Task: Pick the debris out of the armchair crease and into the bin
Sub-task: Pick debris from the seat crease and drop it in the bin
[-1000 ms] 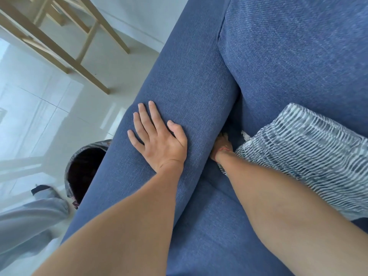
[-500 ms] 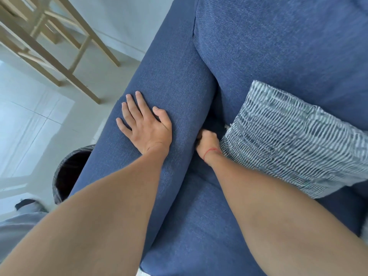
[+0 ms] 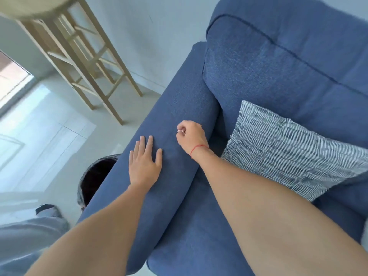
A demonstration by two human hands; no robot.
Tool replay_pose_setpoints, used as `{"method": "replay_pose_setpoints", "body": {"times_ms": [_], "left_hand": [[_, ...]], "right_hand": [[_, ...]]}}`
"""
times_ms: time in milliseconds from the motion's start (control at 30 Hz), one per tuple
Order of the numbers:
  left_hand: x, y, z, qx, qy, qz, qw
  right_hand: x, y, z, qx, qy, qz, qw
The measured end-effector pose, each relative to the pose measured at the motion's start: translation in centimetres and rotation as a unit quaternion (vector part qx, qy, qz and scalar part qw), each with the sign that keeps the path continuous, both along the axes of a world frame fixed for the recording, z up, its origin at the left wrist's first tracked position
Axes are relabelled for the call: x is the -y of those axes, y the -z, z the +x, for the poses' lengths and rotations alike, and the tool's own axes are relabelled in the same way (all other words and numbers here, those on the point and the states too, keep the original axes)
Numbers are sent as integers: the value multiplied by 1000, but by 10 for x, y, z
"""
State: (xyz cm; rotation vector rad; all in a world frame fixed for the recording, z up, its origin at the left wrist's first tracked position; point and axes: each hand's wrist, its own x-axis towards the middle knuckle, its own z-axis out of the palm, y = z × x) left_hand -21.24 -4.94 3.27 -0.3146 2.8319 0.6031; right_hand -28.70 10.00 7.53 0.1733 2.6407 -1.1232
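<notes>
the right hand (image 3: 190, 134), fingers pinched on a small pale scrap of debris (image 3: 180, 131), hung above the armrest (image 3: 175, 108), the bin (image 3: 95, 176) beyond its outer edge, nearer the flat, released left hand (image 3: 144, 162).

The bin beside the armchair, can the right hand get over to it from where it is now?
Probably yes. The right hand, pinching a small white bit, is above the armrest, and the bin sits open just past it. Only the left hand, flat on the armrest, lies near the path.
</notes>
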Motion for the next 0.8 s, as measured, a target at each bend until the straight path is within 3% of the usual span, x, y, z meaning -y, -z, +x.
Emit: {"method": "replay_pose_setpoints", "body": {"times_ms": [200,400,633,800], "left_hand": [[9,-13,-5,-2,-16,59,998],[12,-20,-22,-46,-58,83,994],[-14,-19,-45,-62,96,84,990],[-15,-10,-43,-65,70,101,990]], "right_hand": [[36,-4,-3,15,-81,-18,996],[17,6,3,-10,-59,26,998],[4,21,5,-22,-87,104,991],[4,22,4,-20,-100,130,986]]}}
